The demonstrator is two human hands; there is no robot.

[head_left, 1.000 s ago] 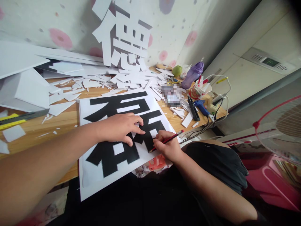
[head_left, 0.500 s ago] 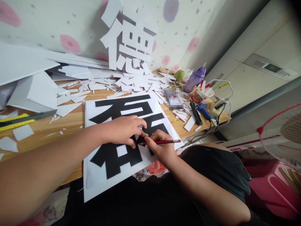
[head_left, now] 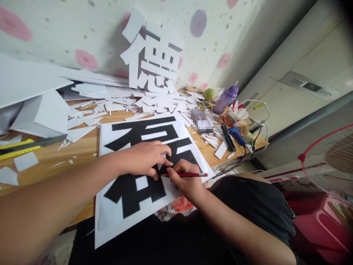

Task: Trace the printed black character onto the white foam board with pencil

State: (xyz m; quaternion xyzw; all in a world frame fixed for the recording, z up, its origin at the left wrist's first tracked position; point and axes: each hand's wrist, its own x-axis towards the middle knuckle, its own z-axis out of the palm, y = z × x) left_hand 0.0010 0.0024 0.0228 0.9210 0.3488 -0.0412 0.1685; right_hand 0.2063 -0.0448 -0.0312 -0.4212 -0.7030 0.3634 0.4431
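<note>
The right hand (head_left: 185, 180) is closed in a writing grip round a thin red pencil (head_left: 184, 175), which lies almost level across the knuckles with its blunt end pointing right and its tip hidden against the fingers of the other hand, so the exact spot where it meets the paper cannot be made out. The left hand (head_left: 145, 158) lies palm down, fingers spread and flat, gripping nothing; it presses on the large white sheet printed with a bold black character (head_left: 143, 162), a hold that looks meant to keep the paper from sliding while the pencil works beside the fingertips. That sheet lies on the near edge of the wooden table (head_left: 79, 147) and overhangs it toward the person's lap, which brings the part being marked close to the body. Behind it, white offcuts of foam board (head_left: 118, 105) are heaped toward the wall, probably pushed back out of the way, and a tall white cut-out character (head_left: 153, 60) leans upright against the flowered wallpaper. A yellow and black utility knife (head_left: 27, 145) lies well to the left. A blue glue gun (head_left: 236, 134), a purple bottle (head_left: 226, 98) and a green fruit (head_left: 208, 94) crowd the far right corner.
</note>
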